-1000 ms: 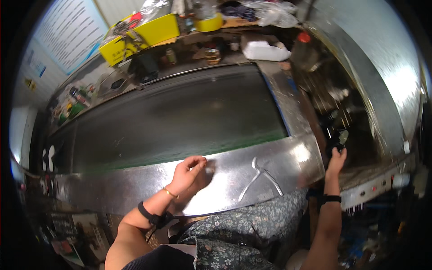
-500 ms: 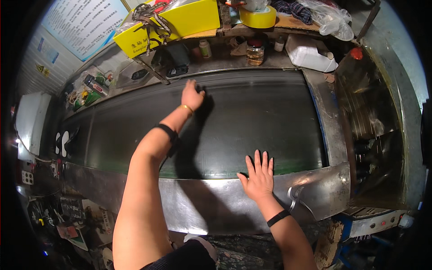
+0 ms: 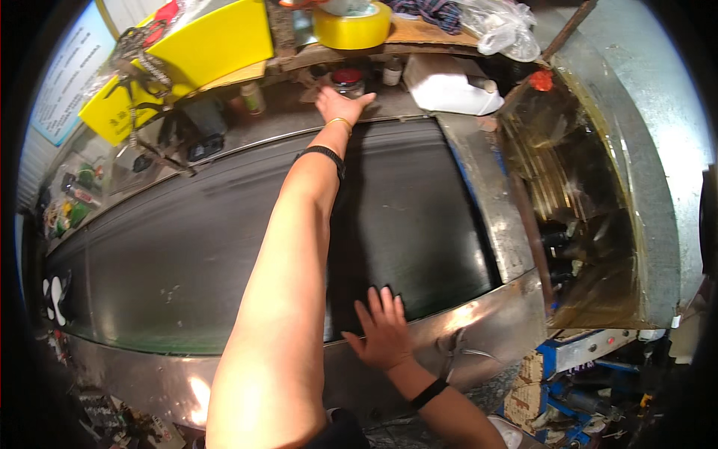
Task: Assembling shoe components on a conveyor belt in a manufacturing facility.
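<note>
My left hand (image 3: 343, 104) is stretched across to the far side of the dark conveyor belt (image 3: 404, 202). Its thumb and fingers are spread at the near side of a clear jar with a dark red lid (image 3: 348, 76). The hand hides the lower part of the jar, so I cannot tell whether they touch. Close to me, my right hand (image 3: 383, 329) lies open with fingers apart, palm over the metal front ledge (image 3: 479, 310) and fingertips over the belt's near edge. Nothing is held in it.
Along the back shelf stand a small bottle (image 3: 253, 99), another bottle (image 3: 392, 71) and a white plastic jug (image 3: 451, 86). Above are a yellow box (image 3: 217, 49) with hanging straps and a yellow tape roll (image 3: 351, 28). A stained clear sheet (image 3: 576, 194) stands at the right.
My left hand has moved from above the belt's far part to the jar, rightward along the back. My right hand stays spread at the front ledge. The view has shifted right.
</note>
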The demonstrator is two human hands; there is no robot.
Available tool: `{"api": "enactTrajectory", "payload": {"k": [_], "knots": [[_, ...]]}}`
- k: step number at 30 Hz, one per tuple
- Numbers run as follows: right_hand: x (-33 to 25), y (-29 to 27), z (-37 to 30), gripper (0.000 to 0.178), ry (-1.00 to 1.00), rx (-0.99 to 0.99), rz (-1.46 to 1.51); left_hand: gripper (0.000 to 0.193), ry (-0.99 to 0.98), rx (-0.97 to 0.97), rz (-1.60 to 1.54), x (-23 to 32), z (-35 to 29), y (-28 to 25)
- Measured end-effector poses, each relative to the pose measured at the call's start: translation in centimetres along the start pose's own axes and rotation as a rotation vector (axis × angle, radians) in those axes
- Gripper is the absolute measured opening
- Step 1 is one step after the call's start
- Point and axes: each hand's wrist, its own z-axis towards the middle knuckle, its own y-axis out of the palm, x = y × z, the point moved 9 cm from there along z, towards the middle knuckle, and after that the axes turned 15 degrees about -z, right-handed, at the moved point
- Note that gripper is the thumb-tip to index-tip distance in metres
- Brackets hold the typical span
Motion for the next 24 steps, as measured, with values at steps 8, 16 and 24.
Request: {"api": "enactTrajectory", "payload": {"k": [8, 16, 24], "knots": [[0.1, 0.6, -0.4, 0.069, 0.017, -0.028, 0.076, 0.083, -0.016, 0.039, 0.079, -0.3, 0.0, 0.8], [-0.1, -0.2, -1.3, 0.066, 0.010, 0.150, 0.042, 0.093, 0.243, -0.312, -0.408, 5.3, -13.6, -8.5], [1.0, -0.8, -1.6, 0.056, 0.079, 0.153, 0.110, 0.104, 0.092, -0.501, -0.484, 13.5, -35.9, -26.2]]}}
